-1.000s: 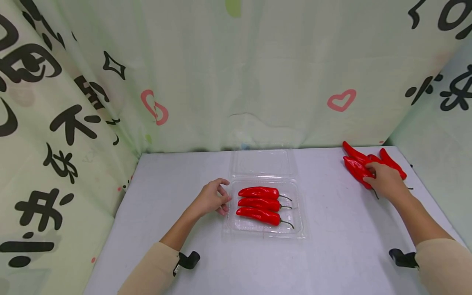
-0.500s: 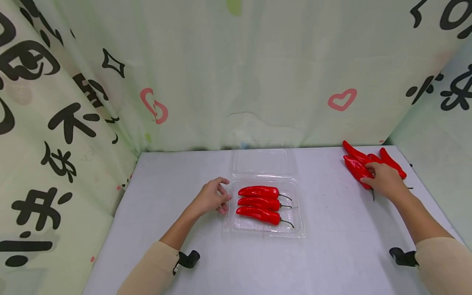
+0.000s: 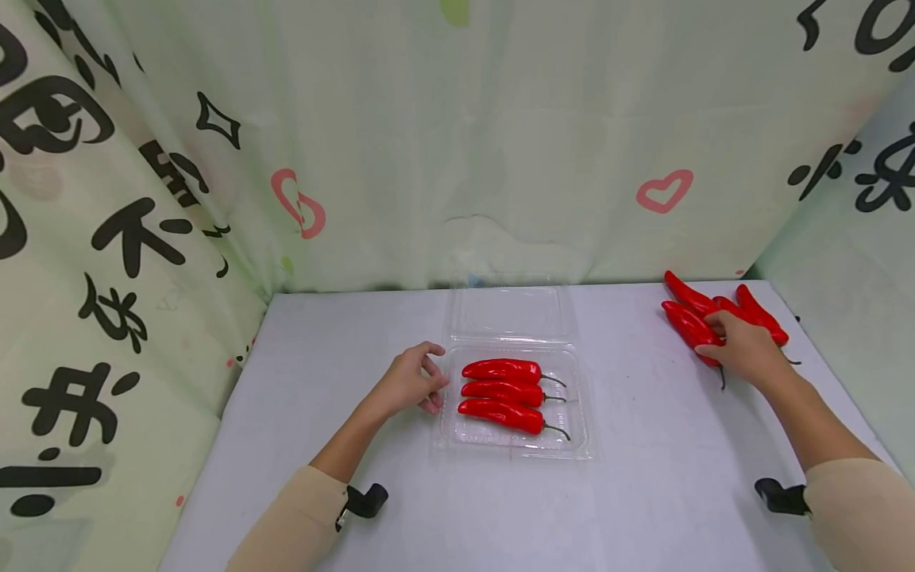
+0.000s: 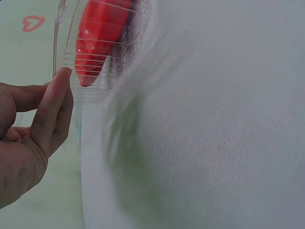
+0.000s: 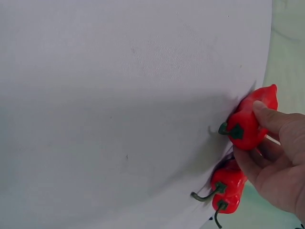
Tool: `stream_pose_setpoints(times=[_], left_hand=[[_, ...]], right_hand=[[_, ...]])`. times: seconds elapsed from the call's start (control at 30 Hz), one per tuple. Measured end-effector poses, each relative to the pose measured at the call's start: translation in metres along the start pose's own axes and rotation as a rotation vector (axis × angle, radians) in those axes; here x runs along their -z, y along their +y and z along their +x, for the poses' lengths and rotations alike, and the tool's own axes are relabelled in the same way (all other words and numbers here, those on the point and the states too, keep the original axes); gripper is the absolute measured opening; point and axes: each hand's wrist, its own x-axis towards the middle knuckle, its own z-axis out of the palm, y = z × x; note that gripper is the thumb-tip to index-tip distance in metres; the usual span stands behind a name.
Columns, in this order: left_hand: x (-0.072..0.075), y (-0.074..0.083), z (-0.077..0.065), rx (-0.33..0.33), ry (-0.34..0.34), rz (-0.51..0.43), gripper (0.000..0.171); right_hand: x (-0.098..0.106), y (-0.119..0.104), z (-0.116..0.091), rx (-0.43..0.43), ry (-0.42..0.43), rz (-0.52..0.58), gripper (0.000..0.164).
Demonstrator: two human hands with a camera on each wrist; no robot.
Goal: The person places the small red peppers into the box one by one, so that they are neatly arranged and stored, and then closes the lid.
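Note:
Three red chili peppers (image 3: 502, 393) lie side by side in a clear plastic clamshell box (image 3: 515, 450), stems to the right. The box's lid (image 3: 511, 314) is folded back behind it. My left hand (image 3: 409, 383) is at the box's left edge, a fingertip touching the rim in the left wrist view, fingers loosely bent. At the table's far right, my right hand (image 3: 745, 346) pinches a red chili pepper (image 5: 247, 125) between thumb and fingers. Beside it lie several more red peppers (image 3: 762, 314), partly hidden by the hand; two stems show below it in the right wrist view.
A white-covered table (image 3: 636, 492) bears everything. Pale green printed curtains (image 3: 543, 143) hang behind it and at both sides, the rear one close to the table's back edge. Black wrist mounts (image 3: 366, 504) stick out from both sleeves.
The right hand's pepper has shifted slightly to the left and its stem has swung left. My left hand, the box and its three peppers keep their places.

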Motion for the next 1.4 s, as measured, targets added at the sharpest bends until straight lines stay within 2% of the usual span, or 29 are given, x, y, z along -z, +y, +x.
stream_pose_setpoints(times=[0.43, 0.87, 1.1, 1.4], left_hand=[[0.0, 0.002, -0.002, 0.006, -0.004, -0.006, 0.051], [0.0, 0.0, -0.001, 0.008, 0.003, -0.01, 0.052], [0.0, 0.0, -0.001, 0.002, 0.004, -0.009, 0.051], [0.0, -0.001, -0.001, 0.007, 0.009, -0.002, 0.052]], right_hand=[[0.0, -0.002, -0.003, 0.006, -0.003, -0.023, 0.086], [-0.008, -0.003, -0.01, 0.016, 0.088, 0.024, 0.081], [-0.007, -0.002, -0.012, 0.017, 0.085, 0.044, 0.082], [-0.005, -0.014, -0.016, 0.047, 0.103, 0.061, 0.079]])
